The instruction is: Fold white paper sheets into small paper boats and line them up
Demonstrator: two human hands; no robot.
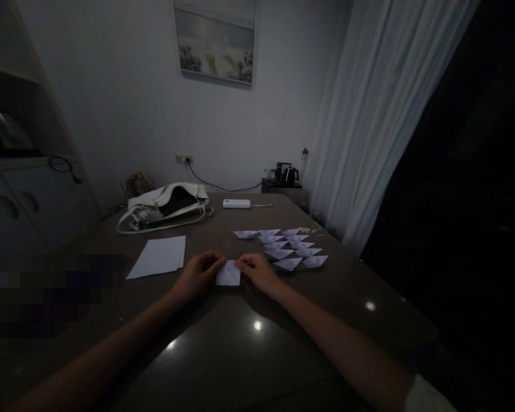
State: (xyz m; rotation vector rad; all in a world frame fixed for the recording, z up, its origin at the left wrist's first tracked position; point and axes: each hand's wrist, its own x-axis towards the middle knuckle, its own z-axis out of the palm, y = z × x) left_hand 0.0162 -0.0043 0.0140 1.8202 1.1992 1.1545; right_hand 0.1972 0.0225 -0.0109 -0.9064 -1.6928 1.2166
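Between my two hands is a small folded square of white paper [228,274], held just above or on the dark table. My left hand [200,271] pinches its upper left corner between thumb and fingers. At the upper right corner, my right hand [257,270] grips it the same way. Crease lines show faintly on the paper's face. Several folded paper boats [288,264] sit in rows right of my right hand. Left of my left hand lies a small stack of white paper sheets [158,256].
A white handbag [171,203] rests at the back left of the table [223,355]. Near the far edge lies a white power bank [236,203] with a short cable. Small scattered bits [309,230] lie behind the boats. A long curtain [369,103] hangs at the right.
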